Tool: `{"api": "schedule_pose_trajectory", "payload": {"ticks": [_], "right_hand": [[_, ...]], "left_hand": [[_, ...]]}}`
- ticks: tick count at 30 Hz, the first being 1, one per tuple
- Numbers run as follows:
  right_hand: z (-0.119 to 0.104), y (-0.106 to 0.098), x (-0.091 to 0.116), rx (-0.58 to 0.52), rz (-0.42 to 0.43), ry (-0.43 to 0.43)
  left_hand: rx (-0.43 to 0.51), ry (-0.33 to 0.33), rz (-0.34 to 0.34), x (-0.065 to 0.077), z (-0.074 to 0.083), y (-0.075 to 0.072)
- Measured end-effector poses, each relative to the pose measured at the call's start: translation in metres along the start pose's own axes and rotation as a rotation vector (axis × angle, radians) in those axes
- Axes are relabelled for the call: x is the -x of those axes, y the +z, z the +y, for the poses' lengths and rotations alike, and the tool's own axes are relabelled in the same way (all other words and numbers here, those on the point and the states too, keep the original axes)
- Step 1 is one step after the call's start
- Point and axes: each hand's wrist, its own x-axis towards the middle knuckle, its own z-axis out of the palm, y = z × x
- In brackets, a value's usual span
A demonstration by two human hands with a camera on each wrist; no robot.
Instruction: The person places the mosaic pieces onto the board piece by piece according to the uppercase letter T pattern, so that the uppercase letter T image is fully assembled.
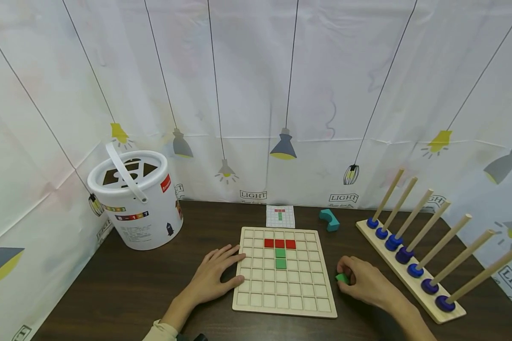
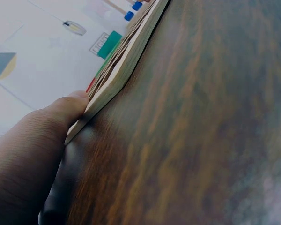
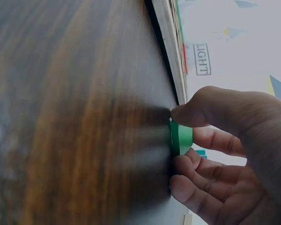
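Note:
A wooden grid board (image 1: 256, 300) lies on the table, with three red square tiles (image 1: 279, 244) in a row and two green tiles (image 1: 280, 263) below the middle one. My left hand (image 1: 215, 277) rests at the board's left edge, its fingers spread and the fingertips on the rim. Right of the board, my right hand (image 1: 369, 282) pinches a green tile (image 3: 182, 138) between thumb and fingers, down at the table surface. In the left wrist view the thumb (image 2: 68, 110) touches the board's edge.
A small pattern card (image 1: 280, 216) lies behind the board, a teal curved block (image 1: 330, 220) to its right. On the right stands a pegged rack (image 1: 409, 270) with blue rings; at the back left is a white bucket (image 1: 147, 227). A printed curtain (image 1: 256, 94) hangs behind.

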Motion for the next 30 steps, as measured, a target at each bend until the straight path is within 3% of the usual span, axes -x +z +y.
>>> {"api": "schedule_pose_trajectory", "payload": {"ticks": [5, 11, 18, 30], "right_hand": [[0.002, 0.000, -0.001, -0.026, -0.001, 0.028], [0.009, -0.003, 0.001, -0.134, -0.048, 0.038], [0.014, -0.004, 0.000, -0.197, -0.022, 0.124], [0.019, -0.003, -0.003, -0.317, -0.005, 0.136]], "left_hand": [[0.001, 0.002, 0.000, -0.001, 0.000, 0.000], [-0.003, 0.005, -0.002, -0.001, -0.001, 0.001], [0.000, 0.003, 0.000, 0.000, -0.002, 0.001], [0.002, 0.003, -0.007, 0.000, 0.000, 0.000]]}}
